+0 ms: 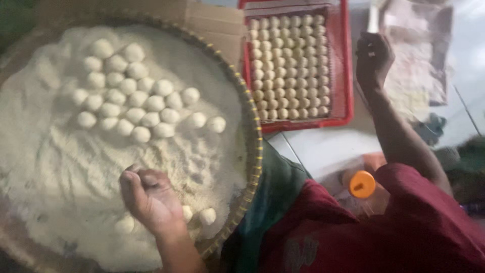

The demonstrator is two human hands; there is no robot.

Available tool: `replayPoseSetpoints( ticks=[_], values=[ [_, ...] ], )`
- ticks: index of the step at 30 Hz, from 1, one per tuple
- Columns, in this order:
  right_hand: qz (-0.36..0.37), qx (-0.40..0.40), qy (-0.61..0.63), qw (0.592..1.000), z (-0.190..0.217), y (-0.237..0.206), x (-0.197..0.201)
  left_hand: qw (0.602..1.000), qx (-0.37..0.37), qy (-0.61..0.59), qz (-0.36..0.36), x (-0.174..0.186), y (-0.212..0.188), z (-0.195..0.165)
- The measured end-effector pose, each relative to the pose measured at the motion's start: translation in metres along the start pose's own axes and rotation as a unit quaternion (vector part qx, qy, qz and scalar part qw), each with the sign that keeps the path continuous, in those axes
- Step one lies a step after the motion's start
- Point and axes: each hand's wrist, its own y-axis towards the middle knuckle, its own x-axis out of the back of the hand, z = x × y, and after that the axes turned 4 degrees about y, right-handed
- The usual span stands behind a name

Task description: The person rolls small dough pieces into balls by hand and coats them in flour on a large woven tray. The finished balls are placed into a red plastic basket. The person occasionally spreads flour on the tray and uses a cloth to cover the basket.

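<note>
My left hand (149, 199) lies in the near part of the big round woven tray (255, 151), knuckles up and fingers curled narrow in the pale crumb coating (55, 167) that fills it; whether it encloses a ball I cannot tell. A few coated balls (207, 216) sit just beside that hand, touching its right and near edge, so they are the closest ones to it. The main cluster of coated balls (134, 98) lies farther off, toward the far side of the tray and slightly left of the hand, packed loosely in rough rows. To the right of the tray, beyond its rim, a red crate (346, 91) holds smaller balls set in neat tight rows (290, 65). Farther right, my right hand (373, 58) is raised at the far end of the scene, closed around something pale and upright that I cannot make out. Near it lies a clear plastic bag (417, 55). Closer to me, an orange cap (362, 184) shows above my dark red sleeve (404, 227). The left hand is far nearer the tray's balls than the right.
</note>
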Motion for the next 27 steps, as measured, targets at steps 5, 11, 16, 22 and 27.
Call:
replayPoseSetpoints(
  ticks=[5,11,16,22,27],
  values=[
    [-0.111,-0.144,-0.182,0.966,-0.042,-0.078,0.070,0.958,-0.177,0.223,-0.017,-0.024,-0.017,-0.022],
    [0.077,-0.047,-0.311,0.946,-0.068,-0.116,0.086,0.955,-0.186,0.230,-0.002,-0.039,-0.027,-0.031],
    [0.185,-0.105,-0.470,0.857,-0.073,-0.104,0.078,0.955,-0.188,0.230,0.016,-0.048,-0.047,-0.017],
    [-0.107,-0.213,-0.115,0.965,-0.065,-0.094,0.107,0.935,-0.135,0.187,0.270,-0.067,-0.116,-0.013],
    [0.015,-0.034,-0.176,0.984,-0.015,-0.109,0.095,0.811,-0.111,0.272,0.506,-0.098,-0.162,0.043]
  ],
)
